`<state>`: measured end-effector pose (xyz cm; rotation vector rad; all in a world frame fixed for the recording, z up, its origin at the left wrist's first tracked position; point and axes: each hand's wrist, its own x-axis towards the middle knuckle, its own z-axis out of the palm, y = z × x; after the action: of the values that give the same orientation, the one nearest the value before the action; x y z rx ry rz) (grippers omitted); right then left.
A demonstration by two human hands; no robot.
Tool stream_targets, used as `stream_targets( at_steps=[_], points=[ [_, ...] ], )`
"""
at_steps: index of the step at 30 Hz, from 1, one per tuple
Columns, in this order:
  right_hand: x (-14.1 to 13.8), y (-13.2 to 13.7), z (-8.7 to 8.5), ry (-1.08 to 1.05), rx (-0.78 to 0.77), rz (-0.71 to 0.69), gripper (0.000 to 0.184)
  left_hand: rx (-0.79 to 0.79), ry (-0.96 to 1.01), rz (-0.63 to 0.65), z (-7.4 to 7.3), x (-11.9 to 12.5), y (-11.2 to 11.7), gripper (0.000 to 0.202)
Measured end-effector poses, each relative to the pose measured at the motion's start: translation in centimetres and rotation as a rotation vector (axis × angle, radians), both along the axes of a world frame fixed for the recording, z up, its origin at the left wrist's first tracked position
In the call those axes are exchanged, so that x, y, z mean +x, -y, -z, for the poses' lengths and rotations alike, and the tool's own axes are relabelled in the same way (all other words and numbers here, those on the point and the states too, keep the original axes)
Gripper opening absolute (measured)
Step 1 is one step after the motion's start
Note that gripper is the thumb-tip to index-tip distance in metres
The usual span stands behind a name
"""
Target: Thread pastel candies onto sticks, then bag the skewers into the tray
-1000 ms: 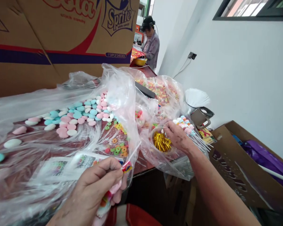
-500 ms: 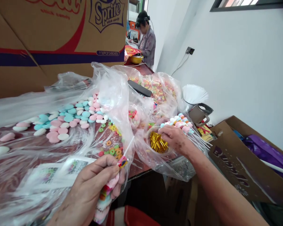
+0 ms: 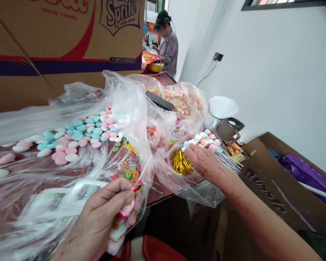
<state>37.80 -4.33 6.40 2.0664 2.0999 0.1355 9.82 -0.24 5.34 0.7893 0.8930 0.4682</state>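
My left hand (image 3: 100,208) is closed around a wrapped candy stick (image 3: 117,233), pinching the gathered neck of its printed clear bag. The white stick points up and right, while the pink, white and blue candy hangs below my fingers. My right hand (image 3: 205,161) rests at the right rim of a round tub (image 3: 172,167) holding gold twist ties (image 3: 181,163). Its fingers are curled together at the ties; whatever is between them is hidden. Just behind this hand lie several candy skewers (image 3: 203,139) on white sticks.
Loose pastel candies (image 3: 77,136) and ring candies (image 3: 130,174) cover plastic sheeting at left. A large carton (image 3: 70,43) stands behind them. At right are a metal mug (image 3: 229,129), white sticks (image 3: 223,107) and an open box (image 3: 268,188). Another person (image 3: 168,47) works at the far end.
My right hand has shifted slightly, its fingers curling lower at the tub's edge. My left hand keeps its hold on the candy stick. The whole view has moved a little.
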Motion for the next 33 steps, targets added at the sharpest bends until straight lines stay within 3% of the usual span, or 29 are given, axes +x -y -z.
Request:
stream_targets(
  at_steps=[5,9,13,20,22,25,30,33],
  points=[
    [0.8,-0.5,1.4,-0.154,0.277,-0.073,0.020,0.006,0.022,-0.001,-0.1,0.0,0.2,0.032],
    [0.6,-0.2,2.1,-0.335,0.224,0.083,0.024,0.017,0.041,-0.013,-0.3,0.2,0.4,0.029],
    [0.6,0.3,2.7,-0.341,0.216,0.154,0.023,0.033,0.038,-0.019,-0.4,0.6,0.4,0.030],
    [-0.4,0.4,2.4,-0.342,0.400,0.172,0.022,0.046,-0.007,0.045,-0.1,1.3,0.5,0.035],
    [-1.9,0.6,2.0,-0.529,0.484,0.191,0.022,0.069,0.019,0.043,-0.3,1.8,0.6,0.032],
    [-5.5,1.1,1.1,-1.013,0.483,0.178,0.019,0.099,0.065,0.048,-0.7,3.0,0.8,0.028],
    [-10.3,1.8,0.5,-1.756,0.174,0.137,0.016,0.138,0.103,-0.050,-0.9,4.2,0.6,0.019],
    [-10.9,1.7,1.0,-1.900,0.082,0.129,0.020,0.134,0.100,-0.097,-0.7,4.0,0.6,0.018]
  ],
)
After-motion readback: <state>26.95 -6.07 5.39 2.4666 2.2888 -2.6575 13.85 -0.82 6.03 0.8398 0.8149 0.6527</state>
